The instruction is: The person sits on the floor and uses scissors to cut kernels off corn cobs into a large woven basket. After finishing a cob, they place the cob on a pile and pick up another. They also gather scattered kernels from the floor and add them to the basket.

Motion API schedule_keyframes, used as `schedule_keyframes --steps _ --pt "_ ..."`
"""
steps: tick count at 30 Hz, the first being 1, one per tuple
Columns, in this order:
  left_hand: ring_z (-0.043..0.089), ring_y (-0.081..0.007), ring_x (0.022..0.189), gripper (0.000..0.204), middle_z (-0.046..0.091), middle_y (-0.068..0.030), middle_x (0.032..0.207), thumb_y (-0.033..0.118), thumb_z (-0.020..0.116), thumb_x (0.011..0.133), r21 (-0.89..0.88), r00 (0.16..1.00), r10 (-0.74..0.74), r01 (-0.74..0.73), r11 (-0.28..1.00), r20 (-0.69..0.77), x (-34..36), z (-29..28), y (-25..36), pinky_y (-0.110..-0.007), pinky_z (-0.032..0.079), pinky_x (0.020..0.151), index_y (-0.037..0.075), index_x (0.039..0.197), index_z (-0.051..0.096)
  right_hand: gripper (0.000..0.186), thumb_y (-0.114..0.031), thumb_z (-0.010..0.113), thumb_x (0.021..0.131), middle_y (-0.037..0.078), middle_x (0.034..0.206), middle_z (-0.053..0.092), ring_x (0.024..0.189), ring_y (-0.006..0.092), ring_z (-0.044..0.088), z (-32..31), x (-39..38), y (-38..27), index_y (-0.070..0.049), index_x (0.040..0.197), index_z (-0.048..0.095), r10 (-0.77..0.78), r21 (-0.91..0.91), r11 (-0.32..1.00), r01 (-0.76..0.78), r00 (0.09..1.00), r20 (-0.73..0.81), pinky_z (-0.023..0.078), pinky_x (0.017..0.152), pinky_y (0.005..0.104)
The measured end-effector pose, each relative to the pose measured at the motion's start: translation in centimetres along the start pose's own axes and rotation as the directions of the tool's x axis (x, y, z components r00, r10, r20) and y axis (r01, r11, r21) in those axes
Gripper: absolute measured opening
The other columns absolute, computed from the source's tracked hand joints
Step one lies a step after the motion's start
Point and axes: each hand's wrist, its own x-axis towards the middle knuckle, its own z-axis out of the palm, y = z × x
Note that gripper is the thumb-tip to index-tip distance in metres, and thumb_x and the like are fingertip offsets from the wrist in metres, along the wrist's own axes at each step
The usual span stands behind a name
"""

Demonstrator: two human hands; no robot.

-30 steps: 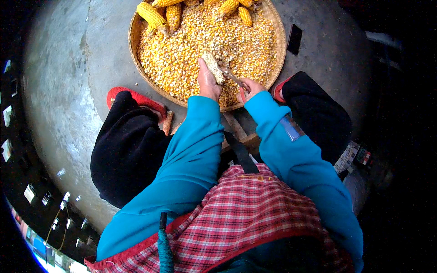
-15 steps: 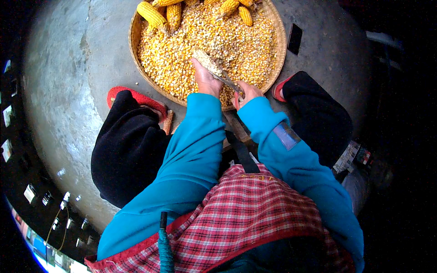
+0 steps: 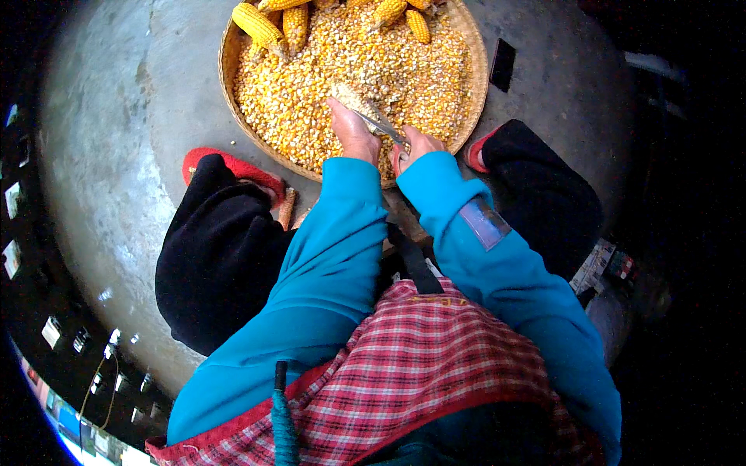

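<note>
My left hand is closed around a pale corn cob, held over the near half of a round woven basket. Loose yellow and whitish corn kernels fill the basket. In my right hand is a pair of scissors with red handles. Their grey metal blades lie along the cob, pointing up and to the left. My fingers hide part of the handles and the lower end of the cob.
Several whole yellow corn cobs lie at the basket's far side. A dark flat phone-like object rests on the concrete floor to the right. Beside my red left slipper stands a bare reddish cob.
My right hand has shifted slightly up and left with the scissors, bringing the blades further along the cob. My left hand has turned a little and still grips the cob.
</note>
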Motion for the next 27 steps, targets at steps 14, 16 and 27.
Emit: schedule_keyframes --steps 14,16,27 --pt "0.05 -0.0207 0.085 0.047 0.053 -0.0083 0.096 0.041 0.029 0.086 0.036 0.999 0.042 -0.041 0.999 -0.023 1.2 -0.4 -1.0 -0.032 0.039 0.074 0.001 0.102 0.049 0.017 -0.021 0.056 0.068 0.02 0.061 0.054 0.063 0.036 0.055 0.3 2.3 1.8 -0.004 0.071 0.057 -0.128 0.013 0.992 0.128 0.99 0.066 0.045 0.057 0.0435" --pt "0.05 -0.0206 0.083 0.046 0.053 -0.0085 0.095 0.04 0.029 0.086 -0.032 1.0 0.014 -0.014 0.999 0.008 1.0 -0.7 -1.0 -0.032 0.04 0.072 0.001 0.101 0.049 0.018 -0.021 0.057 0.068 0.021 0.063 0.054 0.065 0.0363 0.055 -0.6 2.4 1.7 -0.003 0.071 0.057 -0.121 0.07 0.992 0.109 0.974 0.193 0.045 0.058 0.0436" --pt "0.052 -0.0214 0.077 0.044 0.055 -0.0097 0.089 0.036 0.028 0.087 0.094 0.994 0.079 -0.086 0.992 0.08 1.0 0.3 -1.2 -0.032 0.041 0.069 0.0 0.095 0.051 0.018 -0.018 0.052 0.071 0.021 0.07 0.055 0.068 0.0374 0.054 1.1 3.3 0.9 -0.002 0.08 0.055 -0.024 -0.028 0.999 0.026 0.999 0.043 0.043 0.059 0.0426"
